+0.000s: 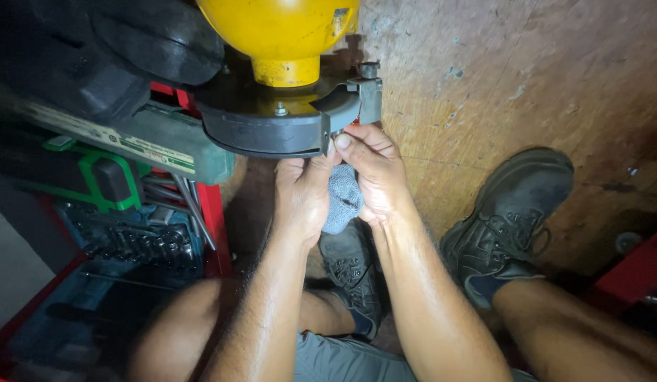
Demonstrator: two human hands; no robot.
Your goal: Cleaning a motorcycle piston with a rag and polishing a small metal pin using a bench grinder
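Grey cloth [344,198] pinched between both hands' grips under black guard [272,131], socket tray [141,244] alongside.

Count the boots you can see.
2. One dark laced leather boot sits on the wooden floor just below the hands, between the forearms; the other dark boot lies to the right. None looks hidden.

The single head-worn camera looked steeply down from close above the forearms, facing the bare plywood floor [526,85], with the open red metal toolbox [214,212] along its left edge.
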